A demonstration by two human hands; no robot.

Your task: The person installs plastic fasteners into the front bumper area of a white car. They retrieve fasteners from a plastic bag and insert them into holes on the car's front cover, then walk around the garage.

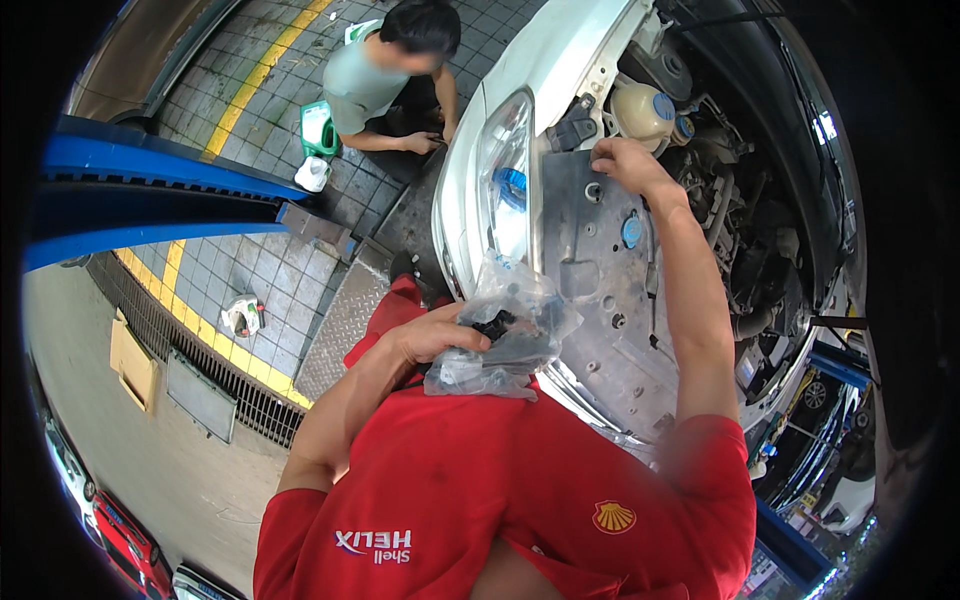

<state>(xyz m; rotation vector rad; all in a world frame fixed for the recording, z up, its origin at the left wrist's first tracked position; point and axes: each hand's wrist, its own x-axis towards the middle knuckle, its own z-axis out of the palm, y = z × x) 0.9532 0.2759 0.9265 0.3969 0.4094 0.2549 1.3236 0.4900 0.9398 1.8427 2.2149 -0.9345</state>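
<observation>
At the front of my body, my left hand (pixel 437 335) grips a clear plastic bag (pixel 525 295) with small black plastic pieces (pixel 494 325) visible inside. Farther off, my right hand (pixel 635 166) has its fingers pinched together over the far end of a grey radiator cover panel (pixel 590 250). Whatever those fingertips hold, if anything, is hidden. Round fastener spots (pixel 594 192) dot the panel, and a blue cap (pixel 631 232) stands at its right side. Just beyond my right hand is a cream fluid reservoir (pixel 640 108) with a blue lid.
The white car's headlight (pixel 507 175) lies left of the panel, the engine bay (pixel 750 210) right, under a raised hood (pixel 850 180). A crouching person (pixel 375 85) works beyond the bumper. A blue lift arm (pixel 160 185) reaches in from the left. Bottles (pixel 313 173) stand on the tiles.
</observation>
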